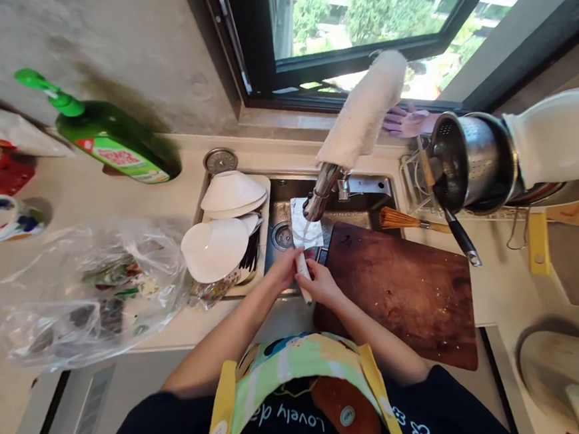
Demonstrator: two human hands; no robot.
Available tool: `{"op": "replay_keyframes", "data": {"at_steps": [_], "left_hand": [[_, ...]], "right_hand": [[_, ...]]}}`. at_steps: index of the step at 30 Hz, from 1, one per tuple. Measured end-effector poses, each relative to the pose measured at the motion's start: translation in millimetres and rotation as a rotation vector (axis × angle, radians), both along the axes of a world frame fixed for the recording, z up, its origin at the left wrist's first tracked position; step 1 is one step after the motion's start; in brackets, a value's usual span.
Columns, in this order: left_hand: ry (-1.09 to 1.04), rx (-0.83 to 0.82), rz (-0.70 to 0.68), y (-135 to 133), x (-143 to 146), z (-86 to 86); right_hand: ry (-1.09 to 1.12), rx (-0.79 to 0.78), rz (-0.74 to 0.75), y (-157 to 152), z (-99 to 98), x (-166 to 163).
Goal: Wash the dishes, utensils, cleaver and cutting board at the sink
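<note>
A cleaver [308,237] with a wide, pale, shiny blade and a light handle is held over the sink [281,207], its blade beneath the faucet [325,182]. My right hand [322,284] is closed round the handle. My left hand [287,268] is closed at the upper end of the handle, close to the blade; some of its fingers are hidden. A dark wooden cutting board [400,295] lies across the right part of the sink and the counter, beside my right forearm. A white cloth sleeve [361,114] covers the faucet's upper part.
White bowls [215,249] and cutlery stand in a tray left of the sink. Further left are a clear plastic bag [89,293] with food scraps and a green soap bottle [118,140]. On the right are a bamboo brush [400,219] and a rack with pots [470,156].
</note>
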State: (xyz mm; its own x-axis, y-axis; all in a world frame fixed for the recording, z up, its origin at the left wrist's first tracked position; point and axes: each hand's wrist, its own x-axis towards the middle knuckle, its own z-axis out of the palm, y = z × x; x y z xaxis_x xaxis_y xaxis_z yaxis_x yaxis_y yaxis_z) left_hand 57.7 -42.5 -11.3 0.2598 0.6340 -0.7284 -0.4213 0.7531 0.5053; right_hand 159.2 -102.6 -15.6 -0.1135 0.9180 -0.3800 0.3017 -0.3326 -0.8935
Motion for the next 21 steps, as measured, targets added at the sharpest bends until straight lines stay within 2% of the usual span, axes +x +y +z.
{"op": "replay_keyframes", "data": {"at_steps": [2,4,7,9,10,12,14,17,19,21], "left_hand": [[-0.004,0.044,-0.04,-14,-2,5.3],[-0.003,0.089,-0.048,-21,-3,7.6],[-0.045,0.031,-0.057,-22,-4,7.7],[-0.079,-0.053,-0.051,-20,-6,7.7],[-0.101,-0.084,-0.041,-19,-7,8.0],[-0.146,-0.112,-0.004,-18,-10,9.5],[-0.179,-0.119,0.023,-18,-11,11.8],[-0.168,-0.127,0.042,-19,-11,15.2],[-0.154,-0.11,0.049,-20,-11,17.0],[-0.15,-0.08,0.054,-21,-11,18.1]], "right_hand": [[-0.065,0.008,-0.003,3,1.2,-1],[-0.165,0.024,0.054,8,10.9,5],[-0.316,0.116,0.169,25,48.3,31],[-0.317,0.27,-0.009,48,84.0,55],[-0.274,0.39,-0.167,64,101.8,66],[-0.13,0.599,-0.357,100,132.0,85],[0.017,0.7,-0.363,134,152.9,95],[0.094,0.708,-0.24,163,176.8,96],[0.088,0.735,-0.222,164,195.6,94],[0.091,0.86,-0.32,153,214.9,94]]}}
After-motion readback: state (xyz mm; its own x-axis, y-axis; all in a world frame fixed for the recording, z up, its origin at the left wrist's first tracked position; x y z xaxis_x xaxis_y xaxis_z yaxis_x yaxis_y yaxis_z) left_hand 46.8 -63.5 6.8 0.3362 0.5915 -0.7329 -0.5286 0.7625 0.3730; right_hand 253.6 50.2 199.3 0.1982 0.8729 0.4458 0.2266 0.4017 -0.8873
